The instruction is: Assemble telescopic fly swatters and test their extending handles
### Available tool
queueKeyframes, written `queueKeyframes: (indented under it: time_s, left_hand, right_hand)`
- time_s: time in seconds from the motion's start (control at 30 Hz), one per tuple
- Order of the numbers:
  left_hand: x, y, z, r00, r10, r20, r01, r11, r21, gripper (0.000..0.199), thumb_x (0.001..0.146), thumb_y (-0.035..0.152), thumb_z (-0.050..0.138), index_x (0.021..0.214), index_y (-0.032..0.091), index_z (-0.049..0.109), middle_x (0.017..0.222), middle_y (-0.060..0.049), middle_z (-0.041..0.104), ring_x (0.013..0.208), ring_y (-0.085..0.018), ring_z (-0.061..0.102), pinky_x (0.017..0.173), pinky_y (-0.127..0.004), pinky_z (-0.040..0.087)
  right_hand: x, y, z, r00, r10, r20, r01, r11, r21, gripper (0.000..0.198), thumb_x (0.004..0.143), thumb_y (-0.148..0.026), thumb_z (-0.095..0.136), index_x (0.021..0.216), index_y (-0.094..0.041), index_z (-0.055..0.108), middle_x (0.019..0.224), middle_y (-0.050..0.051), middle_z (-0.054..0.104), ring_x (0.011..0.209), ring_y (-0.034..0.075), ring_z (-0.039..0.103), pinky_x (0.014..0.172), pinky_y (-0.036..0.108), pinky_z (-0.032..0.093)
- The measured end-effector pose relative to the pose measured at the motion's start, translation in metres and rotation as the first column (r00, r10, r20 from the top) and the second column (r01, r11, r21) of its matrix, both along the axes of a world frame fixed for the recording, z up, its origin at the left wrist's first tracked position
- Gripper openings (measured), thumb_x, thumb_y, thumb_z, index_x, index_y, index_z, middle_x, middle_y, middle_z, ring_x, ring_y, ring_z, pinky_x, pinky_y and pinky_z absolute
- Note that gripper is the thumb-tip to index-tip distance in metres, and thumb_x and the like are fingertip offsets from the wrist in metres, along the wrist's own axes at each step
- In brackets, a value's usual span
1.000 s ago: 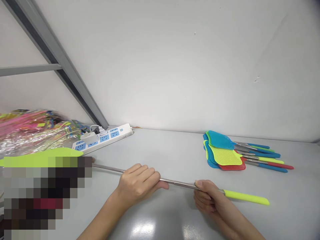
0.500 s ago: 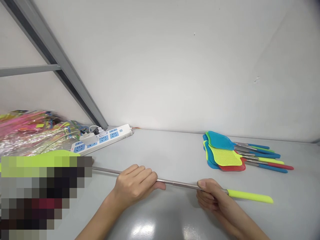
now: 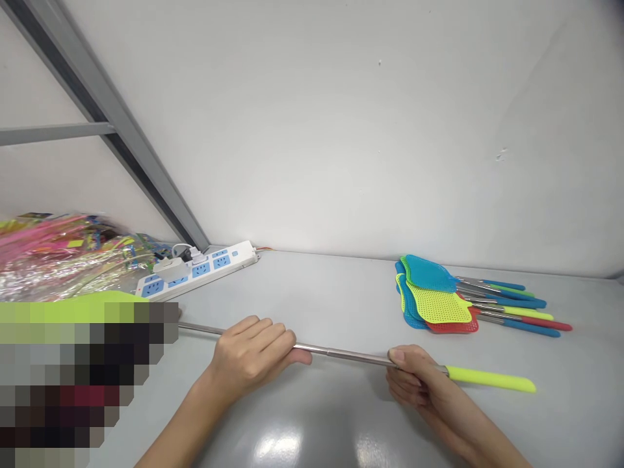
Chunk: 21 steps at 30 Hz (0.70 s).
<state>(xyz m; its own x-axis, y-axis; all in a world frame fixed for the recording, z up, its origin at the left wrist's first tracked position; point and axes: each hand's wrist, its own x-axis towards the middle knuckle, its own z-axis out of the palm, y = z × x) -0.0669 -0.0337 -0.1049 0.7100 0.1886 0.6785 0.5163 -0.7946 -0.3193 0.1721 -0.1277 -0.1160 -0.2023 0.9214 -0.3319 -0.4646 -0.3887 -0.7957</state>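
A telescopic fly swatter (image 3: 351, 355) lies stretched across the front of me, low over the table. My left hand (image 3: 253, 354) is wrapped around its thin metal shaft left of the middle. Around the thicker shaft, just short of the yellow-green grip (image 3: 492, 379), my right hand (image 3: 419, 380) is closed with the thumb along the top. At the far left a yellow-green flat part (image 3: 97, 298) shows, in line with the shaft, but blurred blocks hide most of it.
Several fly swatters (image 3: 433, 305) in blue, yellow, green and red lie stacked at the right. A white power strip (image 3: 234, 258) with plugs sits at the back left, beside plastic-wrapped goods (image 3: 58, 253). A grey metal post (image 3: 141, 156) and a wall (image 3: 341, 130) stand behind.
My left hand has slid a little to the left along with the thinner shaft, and more of the shaft shows between my hands. My right hand has shifted slightly right with the grip.
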Motion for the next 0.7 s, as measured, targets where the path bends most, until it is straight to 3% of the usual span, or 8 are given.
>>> queueKeyframes:
  time_s: [0.37,0.7]
  left_hand:
    - [-0.006,0.002,0.004,1.0,0.017,-0.02,-0.017,1.0,0.0,0.033,0.078,0.039,0.048,0.053,0.018,0.045,0.043,0.005,0.036,0.043,-0.009,0.03,0.045,-0.025,0.024]
    - [-0.015,0.006,0.006,0.999,0.026,-0.02,-0.026,1.0,0.01,0.033,0.077,0.041,0.048,0.053,0.018,0.045,0.043,0.005,0.035,0.042,-0.009,0.03,0.045,-0.025,0.024]
  right_hand:
    - [0.009,0.005,-0.006,0.999,0.031,0.013,-0.032,0.998,0.046,0.042,0.074,-0.035,0.052,0.049,-0.019,0.022,0.047,-0.008,0.014,0.043,0.007,0.01,0.044,0.027,0.009]
    - [0.015,0.0,-0.006,0.999,-0.041,0.027,0.04,0.999,0.037,0.036,0.075,-0.034,0.053,0.053,-0.019,0.029,0.048,-0.007,0.017,0.045,0.008,0.014,0.046,0.027,0.011]
